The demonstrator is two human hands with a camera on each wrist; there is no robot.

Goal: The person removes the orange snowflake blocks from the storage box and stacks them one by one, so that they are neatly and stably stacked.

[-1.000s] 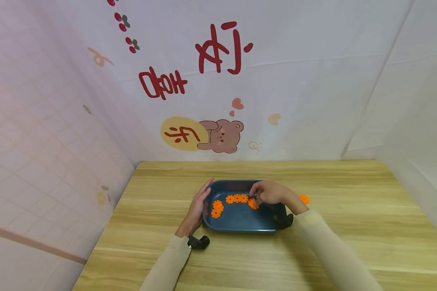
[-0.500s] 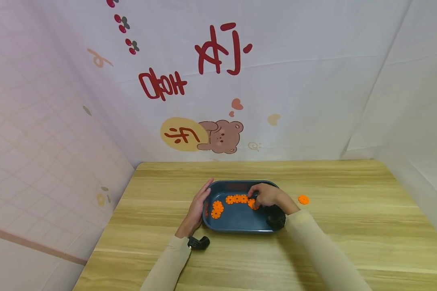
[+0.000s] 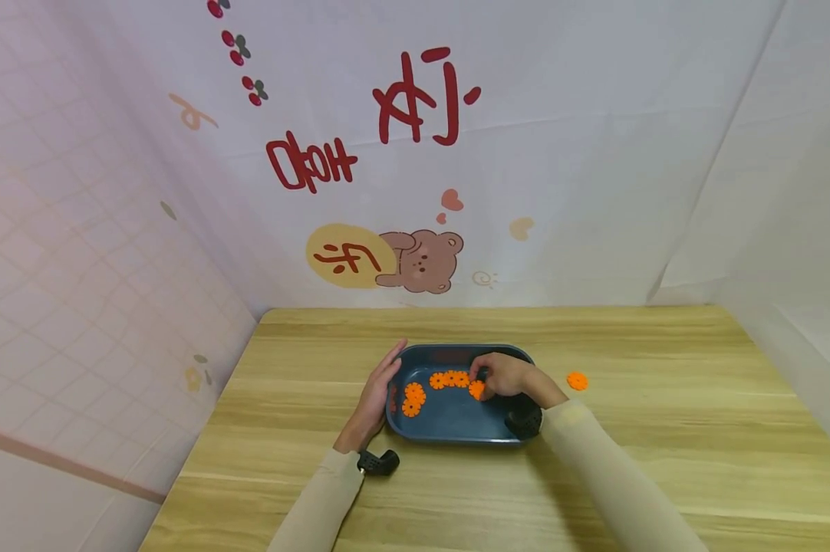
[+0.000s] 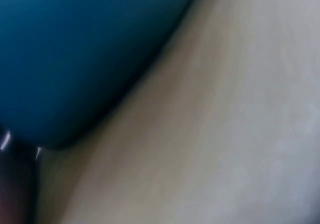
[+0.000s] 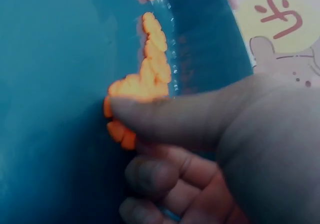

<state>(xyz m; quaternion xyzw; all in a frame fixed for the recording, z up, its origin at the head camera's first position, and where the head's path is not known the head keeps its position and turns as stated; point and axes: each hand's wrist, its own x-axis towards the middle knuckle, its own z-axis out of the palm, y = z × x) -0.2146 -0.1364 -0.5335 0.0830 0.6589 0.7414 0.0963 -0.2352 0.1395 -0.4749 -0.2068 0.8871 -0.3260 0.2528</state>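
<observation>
A dark blue oblong tub stands on the table. My left hand lies along its left wall, fingers straight against the outside. Inside the tub my right hand pinches an orange notched disc between thumb and curled fingers; the right wrist view shows the thumb on the held disc. Just left of it, several orange discs lie in a row near the back wall. Another cluster of orange discs sits at the tub's left end. In the left wrist view only the tub's blurred outer wall shows.
A single orange disc lies on the wooden table, right of the tub. Behind the table hangs a pale printed cloth. Each wrist wears a black camera mount, such as the left one.
My right hand has shifted slightly left within the tub, and the disc in its fingers has tilted a little. The left hand has stayed in place.
</observation>
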